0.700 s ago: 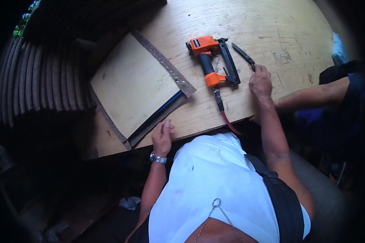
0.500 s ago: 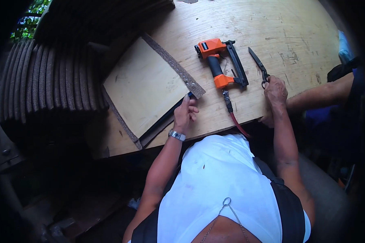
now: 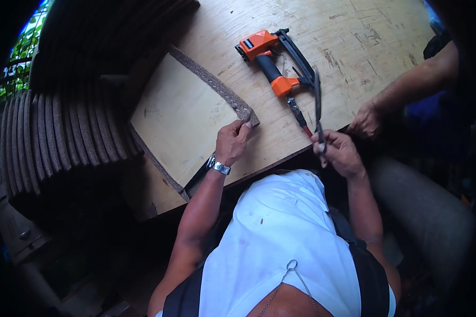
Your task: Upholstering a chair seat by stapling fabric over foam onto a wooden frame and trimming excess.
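A pale board point(image 3: 180, 113) with brown textured fabric point(image 3: 211, 79) folded over its edges lies at the table's near left. My left hand point(image 3: 231, 142) is closed on the fabric at the board's right corner, thumb and fingers pinching it. My right hand point(image 3: 342, 153) grips dark metal scissors point(image 3: 318, 100) by the handles, just off the table's near edge. Their blades point away from me, beside an orange and black staple gun point(image 3: 269, 63) lying on the table. Whether the blades are closed is hard to make out.
Brown fabric-covered panels point(image 3: 63, 132) stand stacked in a row on the left, with a darker pile point(image 3: 111, 37) behind. A red air hose point(image 3: 308, 131) runs from the staple gun over the near edge. Another person's hand point(image 3: 366, 120) rests at the wooden table's point(image 3: 354, 68) edge on the right.
My right hand has lifted the scissors off the table and brought them left toward me. My left hand has closed on the fabric corner. The view has shifted slightly.
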`<state>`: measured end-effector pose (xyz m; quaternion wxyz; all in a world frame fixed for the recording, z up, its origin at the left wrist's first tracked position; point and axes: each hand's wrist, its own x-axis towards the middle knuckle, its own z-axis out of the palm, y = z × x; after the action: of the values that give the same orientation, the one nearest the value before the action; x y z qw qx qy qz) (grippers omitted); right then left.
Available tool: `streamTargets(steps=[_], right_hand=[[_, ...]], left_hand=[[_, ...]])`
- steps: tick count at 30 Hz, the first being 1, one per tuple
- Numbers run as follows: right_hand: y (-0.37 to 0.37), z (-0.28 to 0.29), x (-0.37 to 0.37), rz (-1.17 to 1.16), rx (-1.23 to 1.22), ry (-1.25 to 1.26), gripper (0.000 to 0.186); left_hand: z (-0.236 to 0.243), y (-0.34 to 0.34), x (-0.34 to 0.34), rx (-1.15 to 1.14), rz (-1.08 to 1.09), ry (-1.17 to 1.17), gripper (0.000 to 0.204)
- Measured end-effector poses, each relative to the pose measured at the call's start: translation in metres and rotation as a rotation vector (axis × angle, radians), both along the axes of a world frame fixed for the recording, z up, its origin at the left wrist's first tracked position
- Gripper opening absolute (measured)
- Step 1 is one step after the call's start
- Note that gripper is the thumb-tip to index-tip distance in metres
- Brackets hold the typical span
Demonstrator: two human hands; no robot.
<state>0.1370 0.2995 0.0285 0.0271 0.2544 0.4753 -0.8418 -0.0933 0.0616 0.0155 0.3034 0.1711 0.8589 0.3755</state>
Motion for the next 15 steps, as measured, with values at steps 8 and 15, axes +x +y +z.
streamTargets(steps=[8, 15], right_hand=[[-0.131, -0.029, 0.019, 0.16, -0.241, 0.078, 0.054], [-0.147, -0.056, 0.008, 0.177, -0.281, 0.104, 0.061]], left_hand=[[0.017, 0.003, -0.014, 0.118, 0.148, -0.34, 0.026], [0.009, 0.007, -0.009, 0.04, 0.099, -0.32, 0.028]])
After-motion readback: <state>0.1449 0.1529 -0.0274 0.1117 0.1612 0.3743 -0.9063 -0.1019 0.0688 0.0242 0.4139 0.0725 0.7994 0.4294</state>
